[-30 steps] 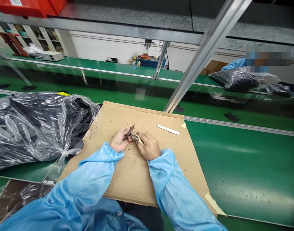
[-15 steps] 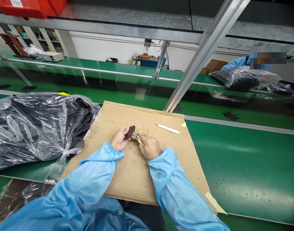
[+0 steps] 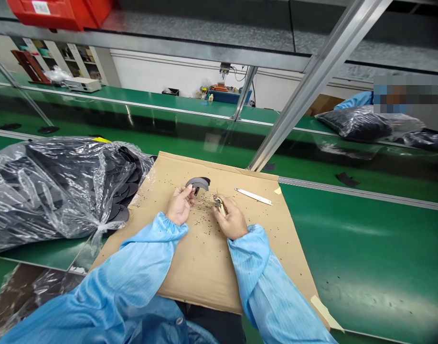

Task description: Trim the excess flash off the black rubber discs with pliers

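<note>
Here I am, my left hand (image 3: pixel 180 205) pinching the curved black part (image 3: pixel 200 183) between thumb and fingers, up over the cardboard (image 3: pixel 190 267). And my right hand (image 3: pixel 233 219) is curled round the cutters (image 3: pixel 219 205), their tip pointing out, just apart from the part! Black bits (image 3: pixel 204 220) lie scattered below, the white strip (image 3: pixel 253 196) rests beyond my right hand, and the plastic bag (image 3: pixel 61 186) of black pieces bulges off to the left.
</note>
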`<move>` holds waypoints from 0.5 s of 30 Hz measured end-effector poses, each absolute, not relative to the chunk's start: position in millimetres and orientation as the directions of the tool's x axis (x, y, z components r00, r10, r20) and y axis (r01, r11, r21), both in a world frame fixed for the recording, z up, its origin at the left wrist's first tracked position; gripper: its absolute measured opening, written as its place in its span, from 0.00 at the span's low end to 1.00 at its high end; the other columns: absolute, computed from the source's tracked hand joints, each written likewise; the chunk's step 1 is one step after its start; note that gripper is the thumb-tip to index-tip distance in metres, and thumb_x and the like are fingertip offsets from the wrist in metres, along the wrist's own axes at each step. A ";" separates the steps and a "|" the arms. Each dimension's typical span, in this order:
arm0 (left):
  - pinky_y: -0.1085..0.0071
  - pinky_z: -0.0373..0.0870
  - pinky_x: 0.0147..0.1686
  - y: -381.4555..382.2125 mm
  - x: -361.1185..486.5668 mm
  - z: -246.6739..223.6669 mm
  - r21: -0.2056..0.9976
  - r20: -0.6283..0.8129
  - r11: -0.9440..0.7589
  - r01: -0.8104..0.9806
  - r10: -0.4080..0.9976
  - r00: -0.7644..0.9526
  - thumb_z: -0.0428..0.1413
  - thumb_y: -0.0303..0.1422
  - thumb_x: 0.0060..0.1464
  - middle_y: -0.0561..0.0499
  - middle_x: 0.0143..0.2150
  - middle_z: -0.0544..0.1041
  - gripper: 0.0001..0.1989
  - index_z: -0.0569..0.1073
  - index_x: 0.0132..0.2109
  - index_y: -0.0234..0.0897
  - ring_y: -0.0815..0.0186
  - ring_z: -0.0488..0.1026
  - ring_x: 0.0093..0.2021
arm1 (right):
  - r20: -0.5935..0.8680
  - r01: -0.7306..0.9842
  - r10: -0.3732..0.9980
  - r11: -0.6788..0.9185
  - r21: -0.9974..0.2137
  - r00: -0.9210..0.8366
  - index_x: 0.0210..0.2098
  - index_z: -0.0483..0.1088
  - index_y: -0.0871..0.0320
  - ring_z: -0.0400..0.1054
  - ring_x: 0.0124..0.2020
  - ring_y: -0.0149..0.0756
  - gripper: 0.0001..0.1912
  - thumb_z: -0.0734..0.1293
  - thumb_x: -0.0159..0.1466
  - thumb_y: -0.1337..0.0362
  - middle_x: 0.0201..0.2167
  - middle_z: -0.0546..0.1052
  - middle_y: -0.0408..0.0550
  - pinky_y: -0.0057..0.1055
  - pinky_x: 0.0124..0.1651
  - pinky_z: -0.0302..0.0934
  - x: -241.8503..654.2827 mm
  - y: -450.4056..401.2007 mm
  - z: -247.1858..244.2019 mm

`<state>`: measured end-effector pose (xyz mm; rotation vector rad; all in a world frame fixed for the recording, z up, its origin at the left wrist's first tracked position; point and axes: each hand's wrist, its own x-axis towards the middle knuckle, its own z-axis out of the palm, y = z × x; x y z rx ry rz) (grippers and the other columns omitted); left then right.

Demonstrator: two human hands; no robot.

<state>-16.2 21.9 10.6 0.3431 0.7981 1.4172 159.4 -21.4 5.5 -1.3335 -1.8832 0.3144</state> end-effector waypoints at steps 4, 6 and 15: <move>0.78 0.62 0.22 20.8 -14.4 9.7 0.704 -0.263 0.144 -0.696 0.962 -0.067 0.64 0.25 0.41 0.55 0.28 0.74 0.18 0.61 0.34 0.37 0.73 0.70 0.23 | 0.466 0.683 0.869 0.441 -0.582 -0.165 0.51 0.68 0.57 0.68 0.46 0.42 0.18 0.62 0.62 0.62 0.44 0.73 0.53 0.40 0.51 0.63 157.9 -22.1 4.9; 0.78 0.63 0.23 19.8 -13.7 10.2 0.719 -0.271 0.154 -0.677 0.960 -0.069 0.64 0.25 0.42 0.56 0.28 0.74 0.18 0.62 0.36 0.37 0.73 0.71 0.23 | 0.466 0.677 0.870 0.441 -0.589 -0.162 0.51 0.68 0.57 0.68 0.47 0.43 0.18 0.63 0.62 0.61 0.44 0.74 0.53 0.41 0.51 0.63 156.8 -22.1 4.7; 0.76 0.68 0.26 9.5 -7.3 11.3 0.816 -0.191 0.253 -0.519 0.966 0.172 0.62 0.26 0.44 0.48 0.35 0.75 0.15 0.71 0.42 0.31 0.70 0.72 0.30 | 0.324 0.304 0.945 0.320 -0.897 -0.038 0.55 0.67 0.60 0.66 0.55 0.47 0.27 0.66 0.61 0.52 0.53 0.73 0.56 0.47 0.60 0.58 158.9 -19.4 3.9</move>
